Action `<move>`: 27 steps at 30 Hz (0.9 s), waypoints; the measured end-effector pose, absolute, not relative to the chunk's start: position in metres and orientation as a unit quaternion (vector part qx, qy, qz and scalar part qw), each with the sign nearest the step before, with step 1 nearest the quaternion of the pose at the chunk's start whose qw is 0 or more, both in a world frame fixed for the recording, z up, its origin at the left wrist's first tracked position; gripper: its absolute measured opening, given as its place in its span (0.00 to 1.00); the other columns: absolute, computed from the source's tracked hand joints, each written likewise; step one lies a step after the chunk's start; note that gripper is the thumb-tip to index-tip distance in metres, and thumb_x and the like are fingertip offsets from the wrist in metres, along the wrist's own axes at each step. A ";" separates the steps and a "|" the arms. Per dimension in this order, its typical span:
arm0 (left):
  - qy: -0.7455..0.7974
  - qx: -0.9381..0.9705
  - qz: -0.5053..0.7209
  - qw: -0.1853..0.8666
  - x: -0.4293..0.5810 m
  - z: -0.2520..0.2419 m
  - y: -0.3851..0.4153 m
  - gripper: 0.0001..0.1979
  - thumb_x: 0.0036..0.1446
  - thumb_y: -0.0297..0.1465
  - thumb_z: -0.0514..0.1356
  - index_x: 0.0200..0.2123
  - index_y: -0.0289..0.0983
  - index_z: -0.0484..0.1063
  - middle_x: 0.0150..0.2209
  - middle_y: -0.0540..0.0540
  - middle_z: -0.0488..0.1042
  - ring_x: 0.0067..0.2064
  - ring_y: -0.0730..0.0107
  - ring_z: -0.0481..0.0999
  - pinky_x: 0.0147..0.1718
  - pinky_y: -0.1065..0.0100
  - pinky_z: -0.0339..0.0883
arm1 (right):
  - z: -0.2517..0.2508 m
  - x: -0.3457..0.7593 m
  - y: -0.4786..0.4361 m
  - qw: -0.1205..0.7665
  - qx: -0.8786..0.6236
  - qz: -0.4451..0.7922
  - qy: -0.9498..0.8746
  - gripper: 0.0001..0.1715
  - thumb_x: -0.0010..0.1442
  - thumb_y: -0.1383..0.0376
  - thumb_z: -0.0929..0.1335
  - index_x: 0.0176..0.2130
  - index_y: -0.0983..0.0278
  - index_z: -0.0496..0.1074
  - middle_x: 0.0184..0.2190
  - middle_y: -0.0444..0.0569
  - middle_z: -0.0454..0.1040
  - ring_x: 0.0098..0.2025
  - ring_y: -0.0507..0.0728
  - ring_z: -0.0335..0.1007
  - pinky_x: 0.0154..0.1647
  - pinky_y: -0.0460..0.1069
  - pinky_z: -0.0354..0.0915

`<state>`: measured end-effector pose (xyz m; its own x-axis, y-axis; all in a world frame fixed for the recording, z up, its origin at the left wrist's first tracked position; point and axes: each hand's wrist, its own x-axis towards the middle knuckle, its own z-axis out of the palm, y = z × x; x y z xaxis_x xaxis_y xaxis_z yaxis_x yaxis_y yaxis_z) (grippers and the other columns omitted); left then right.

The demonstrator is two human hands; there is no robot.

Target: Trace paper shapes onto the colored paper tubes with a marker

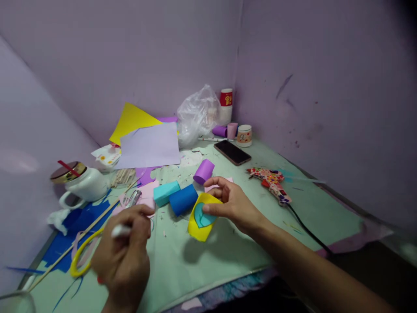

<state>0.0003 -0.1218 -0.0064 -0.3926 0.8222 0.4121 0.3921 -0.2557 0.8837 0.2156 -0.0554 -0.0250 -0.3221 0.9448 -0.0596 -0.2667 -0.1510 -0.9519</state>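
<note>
My right hand pinches a curled yellow paper roll that has a teal piece stuck on it, holding it just above the green table surface. My left hand is closed around a thin white stick-like object, low at the front left, near the yellow scissors handle. Just behind the yellow roll lie a dark blue roll, a teal roll and a purple roll.
A patterned glue gun with a black cord lies to the right, a phone behind it. Coloured paper sheets, a plastic bag and cups sit at the back. A white teapot stands left.
</note>
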 end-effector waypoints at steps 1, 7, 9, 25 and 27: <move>0.581 0.495 0.567 0.310 0.004 -0.002 -0.110 0.08 0.51 0.37 0.65 0.32 0.39 0.73 0.34 0.47 0.78 0.23 0.76 0.66 0.20 0.73 0.57 | -0.019 0.215 -0.054 0.444 -0.359 0.669 -0.477 0.30 0.36 0.68 0.77 0.40 0.63 0.66 0.27 0.41 0.73 0.29 0.51 0.70 0.31 0.47 0.66; 0.396 0.345 0.362 0.770 0.018 -0.011 -0.078 0.28 0.38 0.47 0.70 0.39 0.34 0.75 0.25 0.45 0.75 0.16 0.86 0.51 0.15 0.78 0.39 | 0.011 0.204 -0.041 0.400 -0.322 0.653 -0.557 0.32 0.39 0.69 0.75 0.43 0.62 0.64 0.29 0.42 0.71 0.31 0.52 0.70 0.32 0.48 0.67; 0.362 0.309 0.368 0.799 0.018 -0.021 -0.080 0.26 0.39 0.45 0.71 0.39 0.35 0.75 0.26 0.43 0.76 0.17 0.87 0.52 0.16 0.79 0.38 | 0.011 0.199 -0.035 0.387 -0.313 0.639 -0.587 0.33 0.41 0.68 0.75 0.46 0.63 0.64 0.30 0.43 0.71 0.32 0.53 0.71 0.33 0.49 0.68; 0.292 0.168 0.531 0.778 0.020 -0.039 -0.074 0.20 0.39 0.36 0.73 0.33 0.31 0.74 0.24 0.48 0.74 0.15 0.86 0.53 0.12 0.81 0.47 | -0.025 0.186 -0.048 0.491 -0.427 0.467 -0.599 0.25 0.49 0.61 0.71 0.47 0.62 0.65 0.46 0.54 0.70 0.42 0.59 0.69 0.47 0.59 0.66; 0.284 0.176 0.522 0.785 0.020 -0.038 -0.073 0.21 0.42 0.39 0.71 0.35 0.30 0.74 0.27 0.44 0.76 0.15 0.87 0.52 0.12 0.81 0.46 | -0.027 0.187 -0.046 0.499 -0.424 0.474 -0.589 0.23 0.50 0.59 0.70 0.45 0.62 0.65 0.45 0.54 0.71 0.42 0.59 0.70 0.46 0.59 0.67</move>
